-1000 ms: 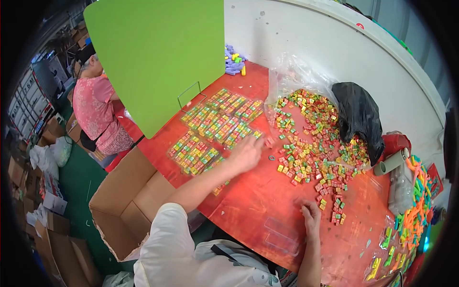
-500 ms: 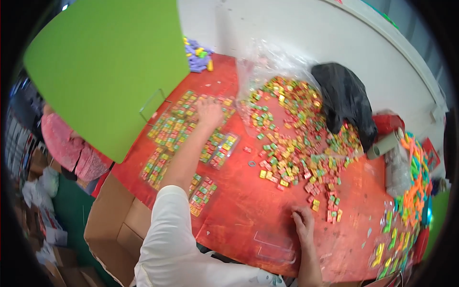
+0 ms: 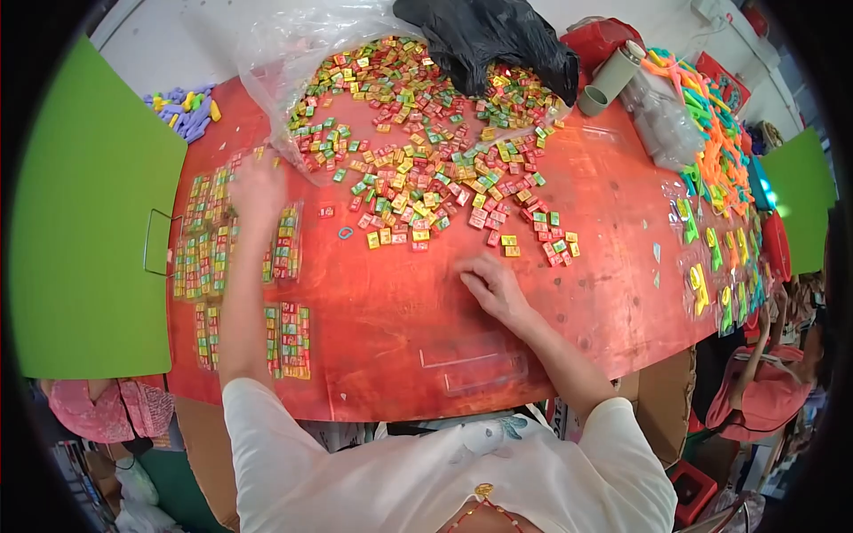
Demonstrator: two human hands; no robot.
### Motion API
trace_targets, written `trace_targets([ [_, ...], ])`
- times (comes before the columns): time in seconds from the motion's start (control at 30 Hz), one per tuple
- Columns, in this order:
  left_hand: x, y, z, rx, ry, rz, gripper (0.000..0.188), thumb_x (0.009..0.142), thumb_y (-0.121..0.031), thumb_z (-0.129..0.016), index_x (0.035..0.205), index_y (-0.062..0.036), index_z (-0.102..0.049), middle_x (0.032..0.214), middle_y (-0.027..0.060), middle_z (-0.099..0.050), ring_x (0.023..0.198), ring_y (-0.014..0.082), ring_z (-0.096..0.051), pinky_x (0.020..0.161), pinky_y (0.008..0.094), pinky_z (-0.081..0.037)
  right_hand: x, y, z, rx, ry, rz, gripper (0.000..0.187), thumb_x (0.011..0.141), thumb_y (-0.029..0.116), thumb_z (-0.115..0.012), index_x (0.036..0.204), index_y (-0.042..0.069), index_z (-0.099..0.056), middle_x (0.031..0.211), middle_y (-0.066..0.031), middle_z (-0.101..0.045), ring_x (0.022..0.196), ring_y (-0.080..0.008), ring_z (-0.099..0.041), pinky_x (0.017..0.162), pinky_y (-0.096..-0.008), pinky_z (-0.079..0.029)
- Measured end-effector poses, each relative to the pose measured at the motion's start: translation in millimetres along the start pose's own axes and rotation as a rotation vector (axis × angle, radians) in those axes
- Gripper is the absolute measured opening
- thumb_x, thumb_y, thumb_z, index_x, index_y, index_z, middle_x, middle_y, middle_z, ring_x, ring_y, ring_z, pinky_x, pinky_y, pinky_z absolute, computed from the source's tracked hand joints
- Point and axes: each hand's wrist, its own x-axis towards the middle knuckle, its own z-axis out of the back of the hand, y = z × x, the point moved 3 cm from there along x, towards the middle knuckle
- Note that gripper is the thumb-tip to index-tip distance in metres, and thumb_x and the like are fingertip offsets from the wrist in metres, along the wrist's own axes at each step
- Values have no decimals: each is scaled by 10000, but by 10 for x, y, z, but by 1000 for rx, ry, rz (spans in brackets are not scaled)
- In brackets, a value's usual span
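Note:
Over the upper part of a group of clear trays (image 3: 203,253) at the left, my left hand (image 3: 258,188) reaches down, its fingers smeared by motion. Rows of small red, yellow and green blocks fill these trays. A filled tray (image 3: 286,242) lies just right of my left forearm, and more (image 3: 294,339) sit nearer me. My right hand (image 3: 494,286) is low over the table, fingers loosely bent and apart from the thumb, nothing visible in it. Beyond it spreads a heap of loose blocks (image 3: 413,178). An empty clear tray (image 3: 475,366) lies on the table between my arms.
A clear plastic bag (image 3: 275,67) and a black bag (image 3: 498,40) border the heap. A grey-green flask (image 3: 617,71), orange and green plastic pieces (image 3: 711,151) and bagged toys (image 3: 711,258) stand right. A green panel (image 3: 89,222) rises left. Other people (image 3: 769,386) sit nearby.
The head view has swung left and lower, bringing both forearms and the right side into sight. My left hand stays over the filled trays; my right hand still hovers near the table's front.

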Motion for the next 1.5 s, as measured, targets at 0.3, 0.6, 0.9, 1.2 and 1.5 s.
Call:
trace_targets([
  [0.3,-1224,-1851,225,-456,408,-167,580,904,-224,-629,1431,-50,-462,1482,219,-421,1398,418,-372,1104,548,-353,687,226,-367,-541,-101,296,422,902,183,-635,1306,80,-573,1397,-137,-507,1305,-329,-469,1012,-500,-400],
  [0.6,-1677,-2061,714,-938,365,-282,456,923,-89,-599,1372,-36,-534,1485,204,-439,1292,404,-505,1086,452,-420,-116,133,187,-492,-7,353,335,891,63,-628,1224,100,-634,1339,-126,-561,1232,-325,-537,939,-450,-449],
  [0.9,-1575,-1651,598,-530,293,-79,399,878,-158,-657,1269,-104,-605,1153,127,-563,1096,333,-549,879,467,-464,-126,248,54,-655,-138,329,278,869,125,-669,1146,115,-654,1139,-90,-594,1067,-288,-564,904,-441,-433],
  [1.2,-1573,-2082,600,-575,369,-179,298,903,-202,-646,1193,-135,-643,1030,91,-576,1035,295,-569,842,451,-449,-156,229,-122,-807,-39,356,159,837,192,-656,948,78,-655,972,-92,-578,960,-272,-574,855,-434,-413],
  [1.5,-1332,-2005,358,-445,212,-287,195,886,-159,-644,1070,-97,-632,987,107,-600,1008,310,-597,847,454,-457,271,247,-147,-677,-146,338,225,840,183,-686,1050,111,-654,950,-65,-597,936,-256,-597,838,-437,-418],
])
